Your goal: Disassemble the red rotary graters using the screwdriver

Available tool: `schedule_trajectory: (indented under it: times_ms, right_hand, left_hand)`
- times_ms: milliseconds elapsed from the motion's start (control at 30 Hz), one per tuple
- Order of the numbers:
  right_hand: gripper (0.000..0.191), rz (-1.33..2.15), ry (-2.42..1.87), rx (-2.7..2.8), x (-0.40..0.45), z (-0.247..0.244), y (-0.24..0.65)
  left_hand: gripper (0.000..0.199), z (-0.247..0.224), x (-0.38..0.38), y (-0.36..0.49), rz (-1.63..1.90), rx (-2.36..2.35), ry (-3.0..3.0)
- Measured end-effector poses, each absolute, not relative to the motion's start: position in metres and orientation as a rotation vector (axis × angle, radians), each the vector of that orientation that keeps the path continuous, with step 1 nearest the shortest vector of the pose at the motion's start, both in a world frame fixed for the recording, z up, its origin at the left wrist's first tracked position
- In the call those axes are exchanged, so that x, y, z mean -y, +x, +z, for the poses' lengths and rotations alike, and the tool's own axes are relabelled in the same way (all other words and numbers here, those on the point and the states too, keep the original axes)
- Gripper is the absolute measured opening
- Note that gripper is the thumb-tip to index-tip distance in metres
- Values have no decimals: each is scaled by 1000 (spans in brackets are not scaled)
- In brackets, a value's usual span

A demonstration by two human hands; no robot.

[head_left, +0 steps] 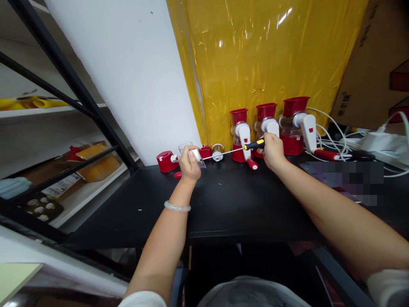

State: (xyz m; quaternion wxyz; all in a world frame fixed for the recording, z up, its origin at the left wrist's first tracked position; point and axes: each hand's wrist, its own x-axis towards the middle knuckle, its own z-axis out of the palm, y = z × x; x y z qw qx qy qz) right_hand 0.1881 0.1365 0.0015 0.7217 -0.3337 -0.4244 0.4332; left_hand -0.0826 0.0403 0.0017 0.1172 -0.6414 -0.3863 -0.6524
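Fingers clamped above the tabletop (249,204), my right hand (273,151) held a screwdriver (254,144), my left hand (190,165) a small white part (194,154) at its tip. This looked like screw work, calling next for straight alignment.

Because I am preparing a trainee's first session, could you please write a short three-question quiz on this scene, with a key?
1. What does the person's right grip hold?
A) Scissors
B) A screwdriver
C) A brush

2. True or false: the shaft of that tool points away from the left grip.

3. How many red-topped grinders stand upright on the black table?

Key:
1. B; its handle is black and yellow.
2. False; it points toward the white part in the left grip.
3. Three.
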Motion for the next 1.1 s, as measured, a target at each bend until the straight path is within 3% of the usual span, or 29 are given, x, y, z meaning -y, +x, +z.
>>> schedule_trajectory:
  times_ms: [533, 1100]
  right_hand:
    - [16, 957, -752, 935, -137, -1, 187]
    - [20, 849, -752, 1018, -137, -1, 190]
  left_hand:
    - [52, 4, -46, -73, -2227, 1351, -1834]
    - [49, 5, -53, -74, -2338, 1635, -1798]
